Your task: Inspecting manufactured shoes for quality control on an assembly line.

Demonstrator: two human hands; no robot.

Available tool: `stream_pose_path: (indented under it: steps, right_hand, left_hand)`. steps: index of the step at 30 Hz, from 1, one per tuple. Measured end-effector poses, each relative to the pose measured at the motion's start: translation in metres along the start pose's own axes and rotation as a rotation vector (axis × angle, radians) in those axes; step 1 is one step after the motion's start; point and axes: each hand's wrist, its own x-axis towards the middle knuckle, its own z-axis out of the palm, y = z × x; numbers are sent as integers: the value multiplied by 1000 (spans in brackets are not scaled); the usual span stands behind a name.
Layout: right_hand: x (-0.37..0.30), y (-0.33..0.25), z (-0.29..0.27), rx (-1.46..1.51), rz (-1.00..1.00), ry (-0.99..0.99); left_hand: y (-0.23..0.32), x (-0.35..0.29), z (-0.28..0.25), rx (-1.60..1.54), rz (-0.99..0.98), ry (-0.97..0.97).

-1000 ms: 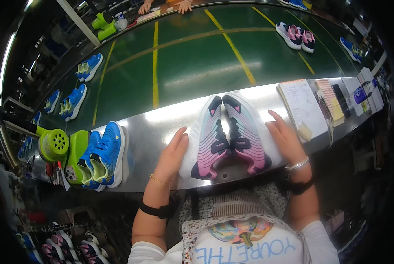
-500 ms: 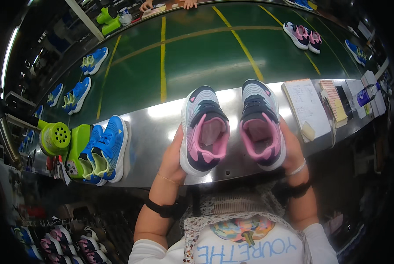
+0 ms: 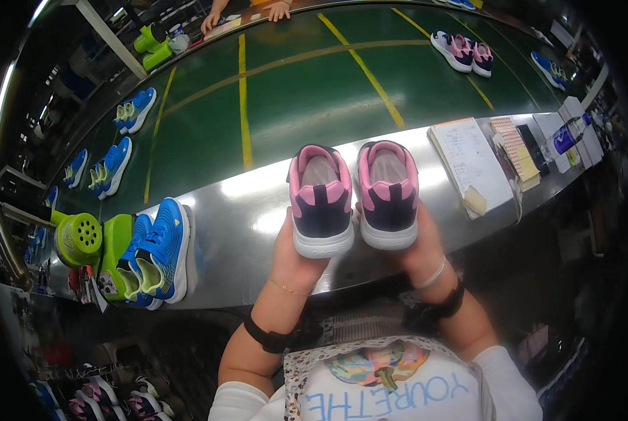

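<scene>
A: Looking through the head view, what is the left hand (image 3: pixel 289 249) doing?

B: Holding a pink-and-navy shoe (image 3: pixel 322 209) from below and outside, heel toward the wearer. Some fingers are hidden behind it.

A: And the right hand (image 3: pixel 421 245)?

B: It holds the second shoe (image 3: pixel 390 205) likewise, just beside the first, with a narrow gap between.

A: Where are they?

B: Over the metal bench (image 3: pixel 247 210), towards its near edge.

A: What else is on it?

B: Blue shoes (image 3: pixel 165 245) by the near edge, at its left end, beside a green device (image 3: pixel 79 238). A notebook (image 3: pixel 472 165) lies toward the right end.

A: Beyond the far edge?

B: A green belt (image 3: pixel 293 91) carrying more shoes (image 3: pixel 458 52).
</scene>
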Motion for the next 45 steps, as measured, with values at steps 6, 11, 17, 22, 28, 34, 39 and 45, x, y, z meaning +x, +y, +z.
stream_pose_path:
  steps: [6,11,17,22,28,34,39,45]
  right_hand:
    - [6,-3,-16,-32,37,-101]
    - [20,-23,-47,-1843,-670,219]
    - [2,-36,-20,-2063,-901,180]
    - [-28,-26,51,-2043,-889,-231]
    - [-21,2,36,-2412,-773,-600]
    - [-18,-20,13,-1716,-823,-357]
    - [-20,-28,-5,-394,-390,-197]
    - [-8,-29,-10,-354,-427,-184]
  left_hand:
    - [2,-1,-4,284,73,16]
    - [19,6,-38,1568,699,254]
    - [15,4,-48,1860,774,149]
    - [21,-2,-57,1831,792,165]
    - [21,-9,-61,1547,635,137]
    - [33,-33,-76,1370,624,168]
    - [30,-41,-86,1600,831,179]
    - [26,-40,-80,1778,948,145]
